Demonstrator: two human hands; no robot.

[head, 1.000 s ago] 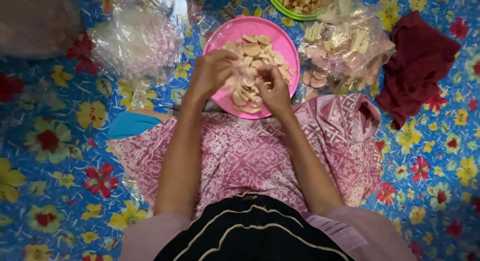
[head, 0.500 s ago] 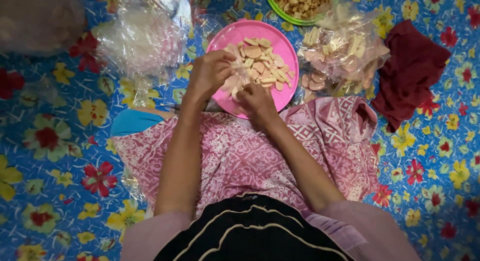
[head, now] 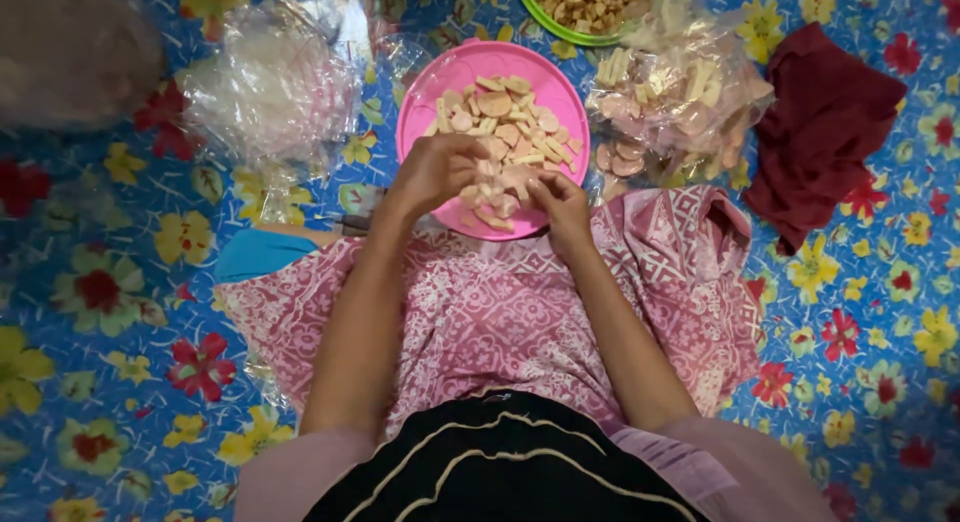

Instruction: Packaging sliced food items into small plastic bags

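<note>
Pink plastic sets the middle of the scene: a round plate (head: 425,102) lies on a blue floor mat (head: 120,382) printed with red and yellow flowers, directly at twelve o'clock from the seated person's lap, close enough that both arms reach it without stretching. On the plate sits a loose heap of pale, flat snack pieces (head: 505,122), rounds and short strips mixed together. The left hand (head: 435,172) hovers over the plate's near edge at about eleven o'clock, its fingers curled inward and pressed together around several pieces, though how many sit inside the grip cannot be told from above. The right hand (head: 562,207) rests at the plate's near rim at about one o'clock, thumb and fingertips pinching a single piece drawn from the heap; both hands work just beside each other, nearly touching. A pink patterned cloth (head: 480,312) covers the lap, likely to catch crumbs. At two o'clock, touching the plate's right side, a clear plastic bag (head: 680,102) holds more of the same pieces, kept within easy reach. Beyond it, at one o'clock, a green-rimmed bowl (head: 545,17) carries browner pieces. A crumpled pile of empty clear bags (head: 270,92) lies at ten o'clock, and a dark red cloth (head: 825,132) lies well apart at three o'clock. A light blue flat thing (head: 260,254) peeks from under the lap cloth at nine o'clock.
</note>
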